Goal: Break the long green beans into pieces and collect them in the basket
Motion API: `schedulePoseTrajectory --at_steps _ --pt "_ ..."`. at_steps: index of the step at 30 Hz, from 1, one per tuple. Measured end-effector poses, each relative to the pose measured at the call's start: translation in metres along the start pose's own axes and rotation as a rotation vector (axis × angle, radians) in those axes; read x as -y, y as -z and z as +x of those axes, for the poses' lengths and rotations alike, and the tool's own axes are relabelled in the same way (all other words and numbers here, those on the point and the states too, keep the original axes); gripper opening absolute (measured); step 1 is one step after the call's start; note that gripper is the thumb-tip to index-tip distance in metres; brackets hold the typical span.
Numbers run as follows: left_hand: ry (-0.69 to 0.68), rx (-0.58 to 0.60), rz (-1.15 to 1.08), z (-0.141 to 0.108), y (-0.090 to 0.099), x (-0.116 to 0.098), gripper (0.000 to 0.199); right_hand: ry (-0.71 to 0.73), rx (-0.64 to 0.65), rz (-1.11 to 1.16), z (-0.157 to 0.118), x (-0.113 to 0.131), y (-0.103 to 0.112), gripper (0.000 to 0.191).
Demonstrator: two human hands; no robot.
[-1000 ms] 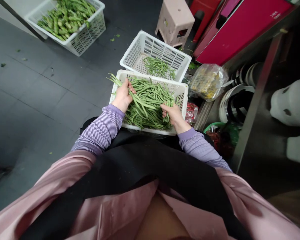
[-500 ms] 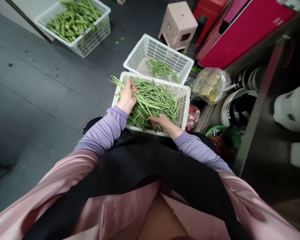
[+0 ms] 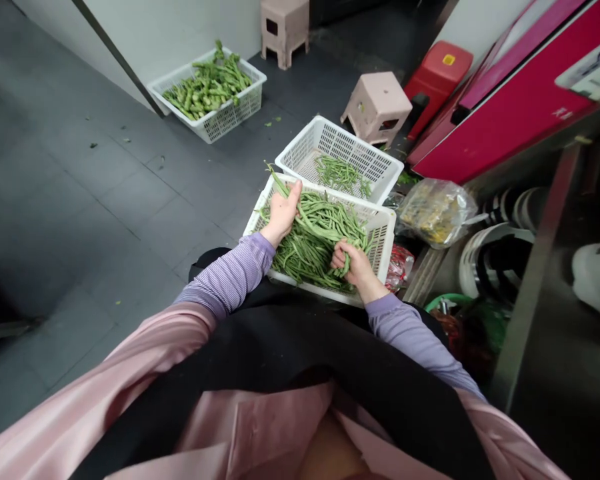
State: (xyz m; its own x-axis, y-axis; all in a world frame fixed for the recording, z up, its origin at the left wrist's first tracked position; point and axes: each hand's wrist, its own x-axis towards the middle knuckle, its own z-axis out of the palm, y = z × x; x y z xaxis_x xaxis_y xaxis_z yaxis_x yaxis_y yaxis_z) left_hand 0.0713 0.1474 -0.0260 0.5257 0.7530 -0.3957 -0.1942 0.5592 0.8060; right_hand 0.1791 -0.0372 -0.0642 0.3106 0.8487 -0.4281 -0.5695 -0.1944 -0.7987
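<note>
Several green beans [image 3: 321, 230] slant between the left hand [image 3: 283, 213], farther out, and the right hand [image 3: 356, 265]. Both grip beans.

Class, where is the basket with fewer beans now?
In the head view, the basket with fewer beans sits right of centre, directly beyond the fuller basket, near the closer pale stool.

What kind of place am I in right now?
Probably a kitchen food-prep area, perhaps commercial: long green beans heaped in a white basket, thick green vegetables in another basket on the tiled floor.
</note>
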Motion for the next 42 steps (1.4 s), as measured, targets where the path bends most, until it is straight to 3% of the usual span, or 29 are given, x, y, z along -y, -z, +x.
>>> schedulePoseTrajectory --at_steps 3,7,11,16,18,22,24,26,29,32,37,42 --pt "-0.109 -0.017 -0.033 -0.006 -0.005 -0.002 0.044 -0.021 -0.016 0.025 0.003 0.006 0.005 0.036" --pt "0.004 0.008 -0.047 -0.005 -0.01 -0.001 0.043 -0.061 -0.068 0.035 0.006 0.011 0.004 0.034" --pt "0.1 0.018 -0.022 0.002 -0.009 0.002 0.047 -0.008 -0.064 0.103 -0.003 0.023 0.0 0.036" --pt "0.223 0.046 0.023 0.01 -0.004 0.009 0.054 0.035 -0.055 -0.012 -0.007 0.04 0.011 0.036" --pt "0.242 0.06 0.033 0.011 -0.003 0.009 0.055 0.056 -0.144 -0.133 0.0 0.042 0.023 0.03" --pt "0.249 0.058 0.026 0.01 -0.004 0.007 0.054 0.09 -0.403 -0.424 0.014 0.035 0.037 0.04" --pt "0.284 0.068 0.019 0.007 -0.007 0.008 0.053 0.044 -0.328 -0.429 0.016 0.026 0.032 0.029" --pt "0.33 0.098 0.013 0.003 -0.012 0.013 0.053 -0.052 -0.17 -0.325 0.014 0.018 0.02 0.019" --pt "0.359 0.151 0.005 -0.007 -0.018 0.024 0.052 -0.23 0.039 -0.121 0.009 0.011 0.003 0.022" --pt "0.348 0.208 0.018 -0.014 -0.021 0.033 0.05 -0.319 0.177 -0.008 0.004 0.012 -0.005 0.024" --pt "0.376 0.241 0.054 -0.01 -0.016 0.027 0.046 -0.348 0.237 0.001 0.001 0.015 0.001 0.018" --pt "0.222 0.162 0.03 0.0 -0.011 0.007 0.037 -0.314 0.176 0.008 0.001 0.019 0.006 0.011"
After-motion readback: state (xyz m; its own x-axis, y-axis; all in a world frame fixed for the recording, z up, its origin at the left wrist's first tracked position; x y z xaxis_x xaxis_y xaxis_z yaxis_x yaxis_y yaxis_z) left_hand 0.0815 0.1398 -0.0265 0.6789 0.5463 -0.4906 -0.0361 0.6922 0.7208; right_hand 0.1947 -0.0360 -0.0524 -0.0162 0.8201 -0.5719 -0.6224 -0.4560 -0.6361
